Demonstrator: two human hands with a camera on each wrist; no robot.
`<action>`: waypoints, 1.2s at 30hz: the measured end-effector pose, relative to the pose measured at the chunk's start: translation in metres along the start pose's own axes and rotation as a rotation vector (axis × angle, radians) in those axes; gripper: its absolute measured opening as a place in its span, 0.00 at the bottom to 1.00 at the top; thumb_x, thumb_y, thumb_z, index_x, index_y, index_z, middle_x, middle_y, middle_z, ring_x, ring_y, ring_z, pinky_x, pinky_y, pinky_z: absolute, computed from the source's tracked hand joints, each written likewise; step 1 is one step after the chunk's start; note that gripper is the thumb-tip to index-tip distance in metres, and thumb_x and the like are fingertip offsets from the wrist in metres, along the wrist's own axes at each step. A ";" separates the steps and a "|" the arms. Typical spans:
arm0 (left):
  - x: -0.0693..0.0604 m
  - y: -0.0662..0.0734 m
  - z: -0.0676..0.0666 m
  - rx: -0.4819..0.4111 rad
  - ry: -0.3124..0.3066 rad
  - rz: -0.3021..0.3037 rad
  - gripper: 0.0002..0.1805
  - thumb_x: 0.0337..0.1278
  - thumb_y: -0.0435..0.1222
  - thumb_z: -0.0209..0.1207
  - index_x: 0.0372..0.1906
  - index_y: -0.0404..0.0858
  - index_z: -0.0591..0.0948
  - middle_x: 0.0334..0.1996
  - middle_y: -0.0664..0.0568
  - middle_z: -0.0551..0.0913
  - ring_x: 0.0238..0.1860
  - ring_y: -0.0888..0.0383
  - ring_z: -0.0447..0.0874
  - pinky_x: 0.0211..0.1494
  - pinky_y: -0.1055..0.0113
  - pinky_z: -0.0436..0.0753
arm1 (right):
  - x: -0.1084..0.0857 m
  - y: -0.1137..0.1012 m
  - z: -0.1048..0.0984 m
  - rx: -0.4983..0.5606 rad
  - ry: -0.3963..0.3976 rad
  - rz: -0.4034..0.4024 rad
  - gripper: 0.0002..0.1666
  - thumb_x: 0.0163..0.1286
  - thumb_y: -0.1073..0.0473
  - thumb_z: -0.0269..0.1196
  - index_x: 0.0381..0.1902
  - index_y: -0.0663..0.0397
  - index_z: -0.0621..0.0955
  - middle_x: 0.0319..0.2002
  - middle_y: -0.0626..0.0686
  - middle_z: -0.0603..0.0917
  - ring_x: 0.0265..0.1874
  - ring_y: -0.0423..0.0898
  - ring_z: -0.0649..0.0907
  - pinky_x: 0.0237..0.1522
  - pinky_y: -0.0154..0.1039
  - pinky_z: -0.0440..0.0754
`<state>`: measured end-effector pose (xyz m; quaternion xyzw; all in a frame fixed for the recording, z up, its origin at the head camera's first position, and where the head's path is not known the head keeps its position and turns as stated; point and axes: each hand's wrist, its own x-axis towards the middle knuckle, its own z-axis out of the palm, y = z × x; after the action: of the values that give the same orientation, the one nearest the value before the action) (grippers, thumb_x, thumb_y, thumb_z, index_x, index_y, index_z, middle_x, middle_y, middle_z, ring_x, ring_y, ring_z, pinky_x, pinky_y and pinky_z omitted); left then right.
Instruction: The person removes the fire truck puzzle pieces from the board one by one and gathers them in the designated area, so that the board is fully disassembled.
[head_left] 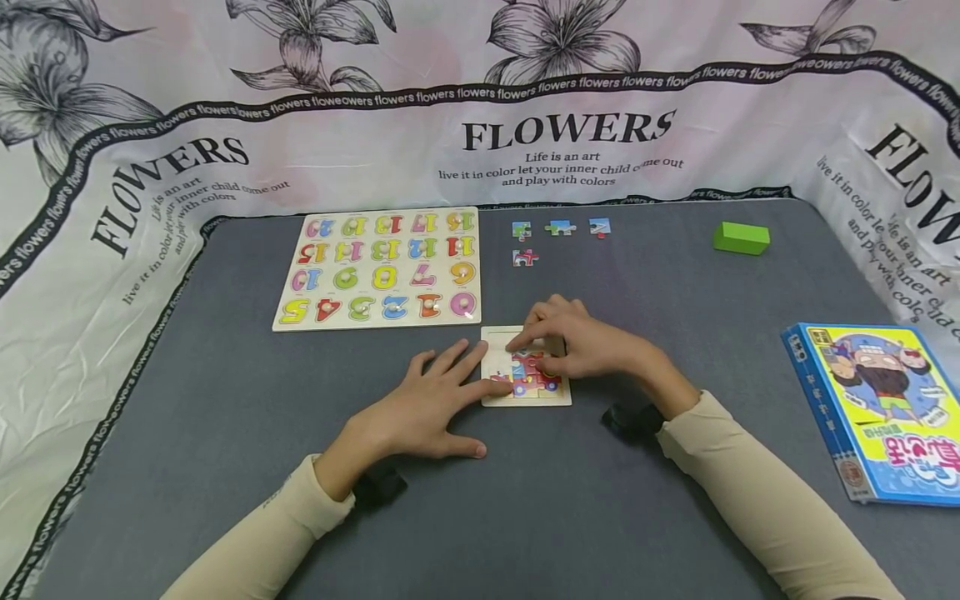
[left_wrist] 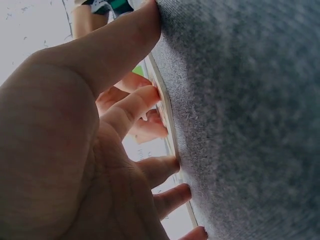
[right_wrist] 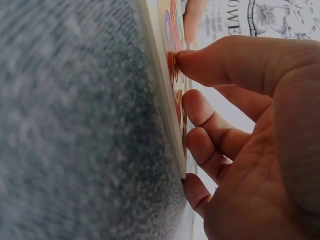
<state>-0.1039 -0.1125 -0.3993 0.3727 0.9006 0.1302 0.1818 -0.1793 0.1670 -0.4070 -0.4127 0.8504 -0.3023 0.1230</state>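
A small wooden jigsaw tray [head_left: 495, 340] lies on the grey table, partly filled with a red and blue vehicle picture [head_left: 527, 379]. My left hand [head_left: 423, 408] rests palm down with spread fingers, its index fingertip on the tray's left part and its thumb on the cloth. From the right, my right hand [head_left: 588, 337] reaches over the tray. Its thumb [right_wrist: 200, 67] presses on a red part of the picture, and its bent fingers touch the tray beyond. No piece shows lifted between them. The back of the right hand hides the tray's upper right.
Several loose jigsaw pieces [head_left: 560, 227] lie behind the tray. A wooden number board [head_left: 375, 325] sits at the back left. A green block [head_left: 741, 238] stands at the back right, and a blue and yellow box [head_left: 885, 417] lies at the right edge.
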 end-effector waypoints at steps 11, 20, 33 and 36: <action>-0.001 0.002 -0.001 0.028 -0.011 0.008 0.44 0.59 0.62 0.64 0.79 0.64 0.60 0.84 0.44 0.42 0.84 0.40 0.38 0.76 0.30 0.48 | 0.001 0.000 0.001 0.003 -0.020 0.015 0.21 0.64 0.64 0.67 0.53 0.39 0.89 0.42 0.45 0.80 0.41 0.44 0.66 0.44 0.46 0.55; -0.002 0.004 -0.002 0.034 -0.005 0.012 0.43 0.60 0.61 0.64 0.79 0.64 0.61 0.84 0.43 0.43 0.84 0.40 0.38 0.75 0.30 0.49 | 0.001 0.000 0.000 0.006 -0.029 0.011 0.22 0.61 0.63 0.69 0.53 0.38 0.89 0.43 0.45 0.79 0.41 0.46 0.67 0.44 0.46 0.55; -0.001 0.004 0.000 0.022 -0.004 -0.013 0.43 0.59 0.60 0.65 0.79 0.64 0.61 0.84 0.45 0.43 0.84 0.41 0.38 0.76 0.31 0.48 | -0.001 0.001 -0.001 0.010 -0.044 0.017 0.23 0.64 0.65 0.67 0.54 0.38 0.88 0.42 0.45 0.79 0.41 0.46 0.66 0.44 0.46 0.54; -0.001 0.004 0.000 0.023 0.000 -0.010 0.43 0.59 0.60 0.64 0.79 0.64 0.61 0.84 0.45 0.43 0.84 0.41 0.39 0.76 0.31 0.48 | 0.000 0.001 -0.002 0.011 -0.042 0.019 0.23 0.66 0.66 0.64 0.54 0.38 0.88 0.41 0.45 0.79 0.41 0.47 0.66 0.44 0.46 0.54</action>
<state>-0.1005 -0.1105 -0.3977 0.3701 0.9039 0.1187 0.1784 -0.1807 0.1686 -0.4065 -0.4101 0.8500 -0.2969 0.1458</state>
